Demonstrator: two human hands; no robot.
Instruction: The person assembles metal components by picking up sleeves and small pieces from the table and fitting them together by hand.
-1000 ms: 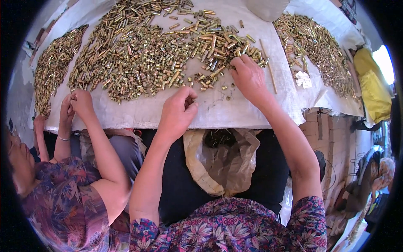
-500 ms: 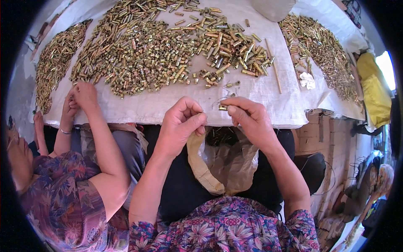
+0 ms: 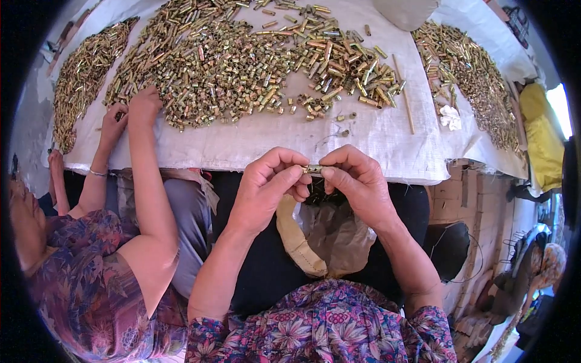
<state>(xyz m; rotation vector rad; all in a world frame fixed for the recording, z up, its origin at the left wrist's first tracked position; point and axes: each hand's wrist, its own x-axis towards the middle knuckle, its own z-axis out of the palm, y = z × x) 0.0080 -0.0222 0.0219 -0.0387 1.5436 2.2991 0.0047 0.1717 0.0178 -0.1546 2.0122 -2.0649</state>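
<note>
One left heap (image 3: pixel 91 81), one middle heap (image 3: pixel 224 69). Your left hand (image 3: pixel 266 187) pinches the left end of one sleeve (image 3: pixel 313 169) (maybe two joined, can't tell) by the cloth (image 3: pixel 399 158) edge; your right hand (image 3: pixel 358 184) pinches the other. Then one stick (image 3: pixel 407 110), one right heap (image 3: pixel 467 75).

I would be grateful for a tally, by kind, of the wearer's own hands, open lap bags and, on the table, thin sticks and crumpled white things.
Own hands: 2 (left hand, right hand)
Open lap bag: 1
Thin stick: 1
Crumpled white thing: 1
Total: 5, leaving out the small metal pieces, too many to count.
</note>
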